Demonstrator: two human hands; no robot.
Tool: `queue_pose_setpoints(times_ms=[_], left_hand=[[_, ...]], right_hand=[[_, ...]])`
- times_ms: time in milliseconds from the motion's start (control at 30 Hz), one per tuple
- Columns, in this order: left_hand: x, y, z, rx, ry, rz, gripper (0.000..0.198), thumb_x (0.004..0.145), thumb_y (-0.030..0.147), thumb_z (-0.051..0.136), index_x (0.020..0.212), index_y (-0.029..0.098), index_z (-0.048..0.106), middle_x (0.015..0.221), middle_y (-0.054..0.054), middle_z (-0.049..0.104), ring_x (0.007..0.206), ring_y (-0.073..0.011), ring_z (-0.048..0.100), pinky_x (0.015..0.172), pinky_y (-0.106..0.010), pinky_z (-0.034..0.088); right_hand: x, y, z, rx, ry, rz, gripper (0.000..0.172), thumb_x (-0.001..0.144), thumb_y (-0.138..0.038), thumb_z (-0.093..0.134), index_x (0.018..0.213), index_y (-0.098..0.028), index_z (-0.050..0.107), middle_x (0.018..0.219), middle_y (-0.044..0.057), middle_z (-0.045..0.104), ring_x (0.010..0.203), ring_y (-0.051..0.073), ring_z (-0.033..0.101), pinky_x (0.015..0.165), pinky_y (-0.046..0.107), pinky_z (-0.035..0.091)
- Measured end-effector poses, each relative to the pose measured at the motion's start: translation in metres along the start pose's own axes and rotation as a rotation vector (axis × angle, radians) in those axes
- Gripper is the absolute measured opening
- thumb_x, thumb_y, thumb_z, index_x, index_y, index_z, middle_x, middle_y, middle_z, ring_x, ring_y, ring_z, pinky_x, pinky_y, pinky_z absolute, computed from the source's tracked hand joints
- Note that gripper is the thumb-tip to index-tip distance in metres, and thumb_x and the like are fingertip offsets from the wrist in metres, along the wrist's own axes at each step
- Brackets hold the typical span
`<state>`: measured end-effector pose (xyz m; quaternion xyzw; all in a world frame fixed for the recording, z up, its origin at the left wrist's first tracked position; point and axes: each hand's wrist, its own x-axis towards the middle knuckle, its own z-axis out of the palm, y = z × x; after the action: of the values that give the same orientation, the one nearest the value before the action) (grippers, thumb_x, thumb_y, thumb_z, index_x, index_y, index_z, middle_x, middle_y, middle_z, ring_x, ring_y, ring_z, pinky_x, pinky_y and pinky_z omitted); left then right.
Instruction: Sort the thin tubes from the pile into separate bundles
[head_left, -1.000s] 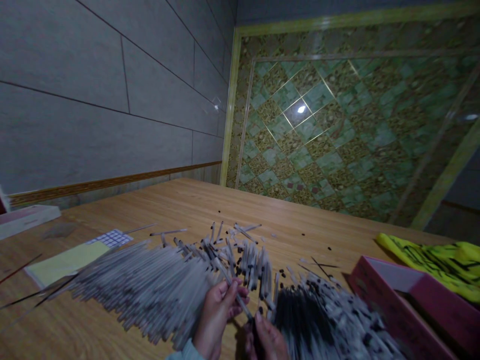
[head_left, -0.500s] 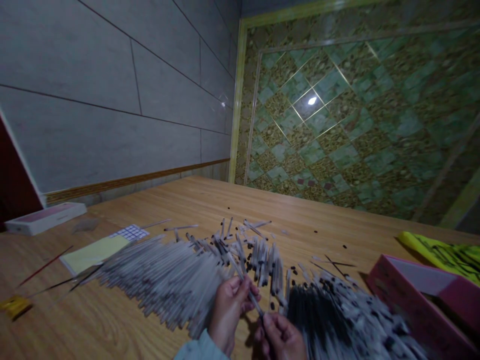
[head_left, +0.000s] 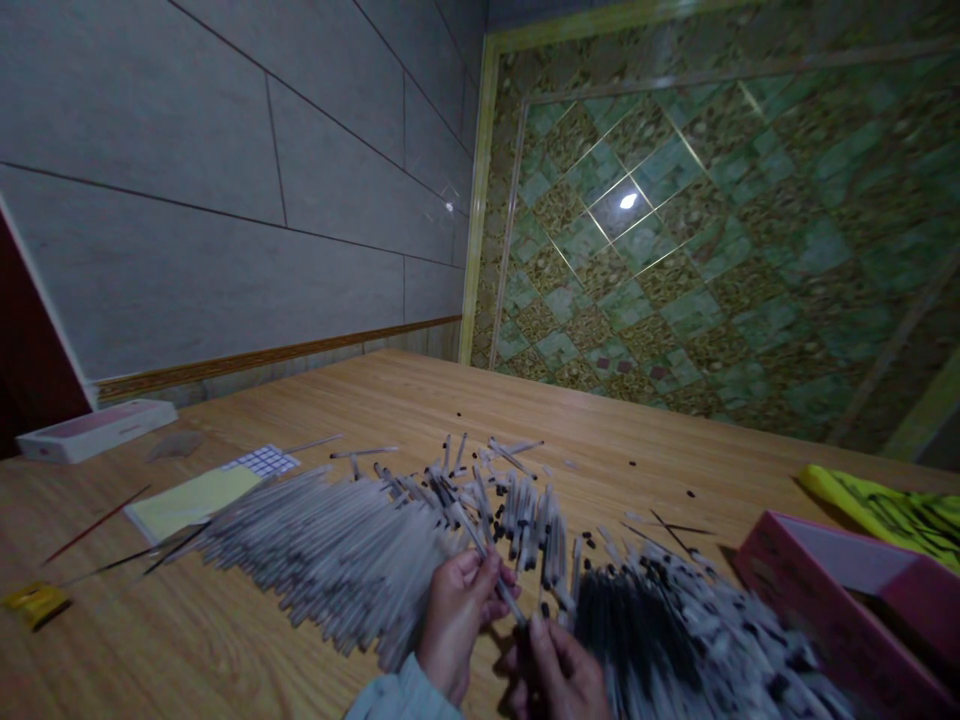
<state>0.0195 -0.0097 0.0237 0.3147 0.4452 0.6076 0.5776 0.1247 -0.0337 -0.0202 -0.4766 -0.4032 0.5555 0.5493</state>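
Note:
Between the thumb and fingers of my left hand (head_left: 461,615) is a slim clear pen barrel (head_left: 469,527), slanting from upper left to lower right. My right hand (head_left: 559,668) is closed at the barrel's lower end, its thumb on top; exactly what its fingers cover there is hidden. To the left lies a wide heap of clear pen barrels (head_left: 330,550). Just beyond my hands are short clear pieces with dark ends (head_left: 525,515). Right of my right hand is a dark bundle of thin black sticks (head_left: 630,630), beside a pile of clear pieces with black parts (head_left: 742,640).
A pink box (head_left: 840,610) stands at the right, with a yellow bag (head_left: 885,510) behind it. At the left are a yellow pad (head_left: 195,500), a white box (head_left: 97,430) and a small yellow packet (head_left: 36,604). Small black bits lie scattered on the wooden table (head_left: 420,385).
My right hand has shifted slightly, its thumb now higher at the barrel's lower end. My left hand keeps its hold on the barrel. The whole view has moved a little.

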Motion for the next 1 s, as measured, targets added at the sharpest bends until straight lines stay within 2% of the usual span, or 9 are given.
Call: queue_pose_setpoints(times_ms=[67, 133, 267, 333, 433, 533, 733, 900, 1000], left_hand=[[-0.0002, -0.0007, -0.0003, 0.001, -0.015, 0.001, 0.033, 0.067, 0.045, 0.067, 0.068, 0.013, 0.06, 0.066, -0.005, 0.066, 0.062, -0.0147, 0.063, 0.051, -0.02, 0.045], [-0.0001, -0.0017, -0.0004, 0.001, -0.022, 0.003, 0.033, 0.067, 0.045, 0.067, 0.07, 0.013, 0.061, 0.067, -0.005, 0.066, 0.062, -0.0144, 0.063, 0.052, -0.02, 0.045], [0.0002, -0.0015, -0.0001, 0.023, -0.017, 0.007, 0.035, 0.066, 0.047, 0.067, 0.068, 0.013, 0.062, 0.066, -0.005, 0.067, 0.06, -0.0132, 0.062, 0.051, -0.019, 0.044], [-0.0001, -0.0003, 0.0002, 0.028, -0.012, 0.003, 0.034, 0.064, 0.047, 0.068, 0.066, 0.013, 0.062, 0.066, -0.004, 0.067, 0.059, -0.0125, 0.062, 0.051, -0.019, 0.044], [-0.001, 0.0014, 0.0005, 0.02, -0.007, 0.009, 0.034, 0.064, 0.047, 0.069, 0.067, 0.014, 0.062, 0.066, -0.004, 0.067, 0.059, -0.0123, 0.061, 0.051, -0.019, 0.044], [-0.0017, 0.0018, 0.0009, 0.012, -0.003, 0.009, 0.033, 0.064, 0.046, 0.069, 0.068, 0.013, 0.061, 0.065, -0.004, 0.066, 0.06, -0.0131, 0.062, 0.051, -0.019, 0.045], [-0.0007, -0.0001, 0.0006, 0.014, -0.003, 0.01, 0.032, 0.065, 0.044, 0.068, 0.068, 0.013, 0.06, 0.065, -0.004, 0.066, 0.058, -0.0128, 0.062, 0.05, -0.019, 0.044], [0.0004, -0.0019, -0.0005, 0.02, -0.011, 0.003, 0.031, 0.068, 0.043, 0.067, 0.069, 0.013, 0.059, 0.066, -0.004, 0.066, 0.061, -0.0136, 0.063, 0.051, -0.019, 0.045], [0.0014, -0.0028, -0.0011, 0.034, -0.013, 0.004, 0.031, 0.068, 0.043, 0.066, 0.069, 0.013, 0.059, 0.066, -0.004, 0.066, 0.06, -0.0134, 0.063, 0.05, -0.019, 0.045]], right_hand=[[0.0025, 0.0041, -0.002, -0.009, -0.045, 0.016, 0.052, 0.065, -0.064, 0.058, 0.052, -0.014, 0.056, 0.031, -0.003, 0.044, 0.024, 0.005, 0.036, 0.028, 0.015, 0.025], [0.0046, 0.0054, -0.0048, -0.034, -0.027, -0.024, 0.051, 0.064, -0.063, 0.061, 0.05, -0.014, 0.054, 0.032, -0.004, 0.043, 0.025, 0.004, 0.034, 0.029, 0.014, 0.025], [0.0052, 0.0014, -0.0063, -0.03, 0.089, -0.114, 0.045, 0.049, -0.056, 0.075, 0.057, -0.014, 0.058, 0.043, -0.002, 0.053, 0.035, 0.007, 0.044, 0.033, 0.016, 0.035], [0.0039, 0.0, -0.0041, 0.01, 0.112, -0.111, 0.047, 0.045, -0.053, 0.078, 0.063, -0.015, 0.058, 0.047, -0.003, 0.054, 0.036, 0.008, 0.046, 0.034, 0.017, 0.037], [0.0022, 0.0022, -0.001, 0.052, 0.023, -0.017, 0.046, 0.057, -0.06, 0.068, 0.062, -0.015, 0.056, 0.041, -0.005, 0.048, 0.028, 0.006, 0.038, 0.029, 0.017, 0.032], [0.0032, 0.006, -0.0027, -0.006, -0.058, -0.016, 0.049, 0.066, -0.062, 0.059, 0.053, -0.015, 0.054, 0.031, -0.006, 0.039, 0.026, 0.005, 0.031, 0.029, 0.017, 0.026], [0.0056, 0.0047, -0.0063, -0.102, 0.139, -0.182, 0.046, 0.046, -0.055, 0.076, 0.06, -0.015, 0.061, 0.048, -0.001, 0.054, 0.04, 0.009, 0.044, 0.037, 0.019, 0.034], [0.0025, 0.0046, -0.0026, -0.035, -0.019, -0.048, 0.048, 0.065, -0.062, 0.06, 0.052, -0.016, 0.053, 0.035, -0.005, 0.043, 0.028, 0.005, 0.031, 0.03, 0.017, 0.024], [0.0031, 0.0046, -0.0041, -0.044, 0.05, -0.115, 0.045, 0.056, -0.057, 0.07, 0.054, -0.015, 0.057, 0.039, -0.004, 0.046, 0.033, 0.006, 0.036, 0.033, 0.017, 0.029]])
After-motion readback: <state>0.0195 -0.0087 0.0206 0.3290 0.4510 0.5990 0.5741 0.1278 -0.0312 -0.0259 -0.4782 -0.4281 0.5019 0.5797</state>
